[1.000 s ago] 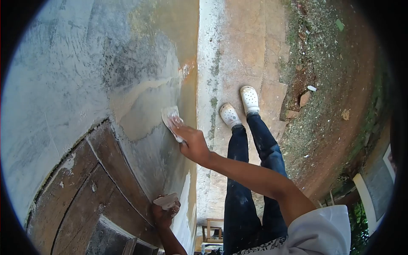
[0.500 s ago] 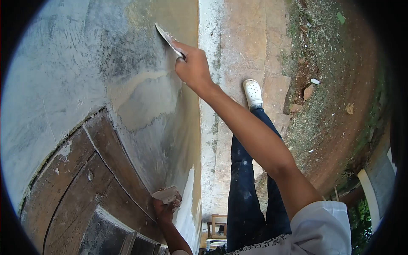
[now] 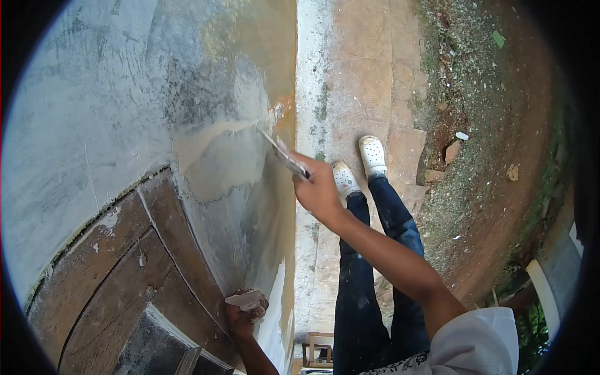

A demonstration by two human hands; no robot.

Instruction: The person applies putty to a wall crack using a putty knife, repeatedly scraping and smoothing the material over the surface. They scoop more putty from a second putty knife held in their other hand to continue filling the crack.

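My right hand [image 3: 320, 190] is closed around the handle of a putty knife [image 3: 289, 157]. The knife's blade points up and left, its tip at the wall [image 3: 219, 156] beside a damp-looking patch of pale filler. Low in the view, my left hand [image 3: 245, 315] holds a flat piece with whitish paste on it [image 3: 245, 300], close to the wooden frame [image 3: 187, 240]. The fingers of that hand are smeared with paste.
A paved ledge [image 3: 359, 75] runs along the wall's foot, with my white clogs [image 3: 373, 156] on it. Gravelly ground [image 3: 481, 162] with stone pieces lies to the right. A wooden stool [image 3: 320, 350] stands near the bottom.
My right hand and the putty knife have moved down and slightly right, uncovering a pale patch on the wall. A second clog now shows. My left hand has shifted slightly down in view.
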